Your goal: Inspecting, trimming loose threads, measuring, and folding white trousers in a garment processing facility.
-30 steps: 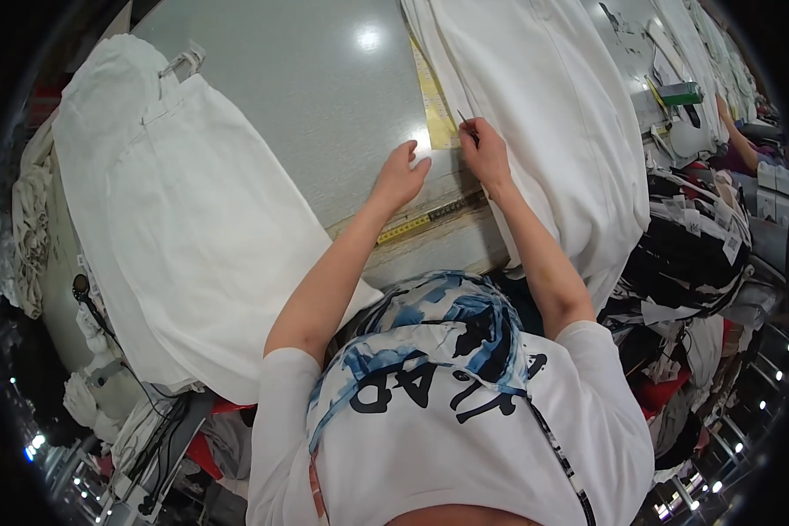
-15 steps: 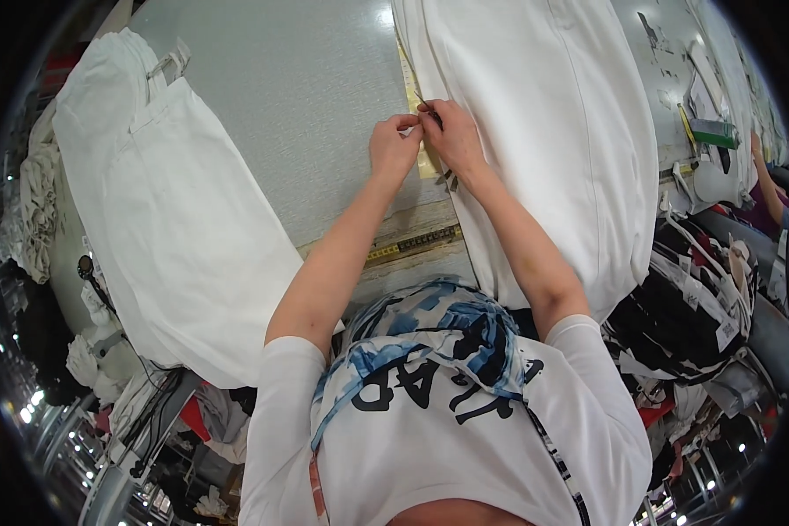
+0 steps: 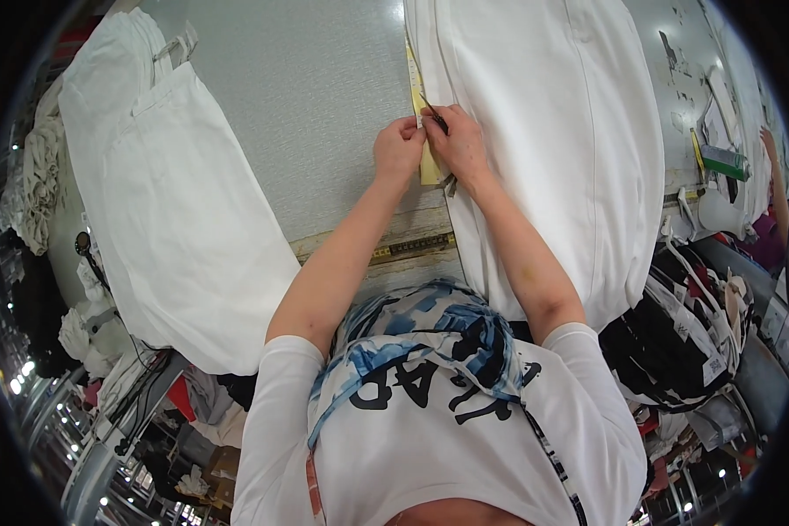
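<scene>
My right hand (image 3: pixel 461 147) grips a small dark pair of thread snips (image 3: pixel 435 114), the blade pointing up and away from me. Close against it, my left hand (image 3: pixel 397 151) has thumb and fingers pinched together; whatever lies between them is too small to make out. Both hands are at the left edge of a white garment (image 3: pixel 535 149) spread lengthwise on the right of the table. A yellow measuring strip (image 3: pixel 415 77) runs along that edge and partly under my fingers.
A second pile of white trousers (image 3: pixel 193 193) lies at left on the grey table (image 3: pixel 298 105). A yellow-black tape measure (image 3: pixel 416 246) follows the near edge. Dark bundled garments (image 3: pixel 666 346) and a green box (image 3: pixel 725 163) are at right. Another person's arm (image 3: pixel 778 180) shows far right.
The view has shifted slightly. My hands stay together at the garment's edge, and the snips in my right hand show more plainly, with slightly more of the yellow strip visible.
</scene>
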A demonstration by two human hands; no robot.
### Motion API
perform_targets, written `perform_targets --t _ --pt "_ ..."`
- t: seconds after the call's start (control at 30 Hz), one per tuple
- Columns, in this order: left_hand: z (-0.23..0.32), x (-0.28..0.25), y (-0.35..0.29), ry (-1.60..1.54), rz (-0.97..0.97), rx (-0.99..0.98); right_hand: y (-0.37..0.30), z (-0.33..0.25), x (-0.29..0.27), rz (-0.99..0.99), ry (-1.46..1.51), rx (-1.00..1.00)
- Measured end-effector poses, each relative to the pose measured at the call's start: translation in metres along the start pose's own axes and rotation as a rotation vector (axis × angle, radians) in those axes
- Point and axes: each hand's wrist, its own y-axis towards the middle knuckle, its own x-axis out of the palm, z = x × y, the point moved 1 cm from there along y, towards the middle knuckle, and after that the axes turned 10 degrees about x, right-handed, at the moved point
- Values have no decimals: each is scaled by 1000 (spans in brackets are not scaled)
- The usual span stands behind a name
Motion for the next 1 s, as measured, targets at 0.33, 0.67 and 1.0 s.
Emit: perform_targets --t 0.33,0.67,1.0 --pt "-18 -4 8 12 -92 128 -1 -1 0 -35 9 83" --pt "-19 -5 11 177 -59 212 -4 -4 3 11 -16 77" --pt "3 -30 0 284 -168 273 -13 -2 7 101 -87 -12"
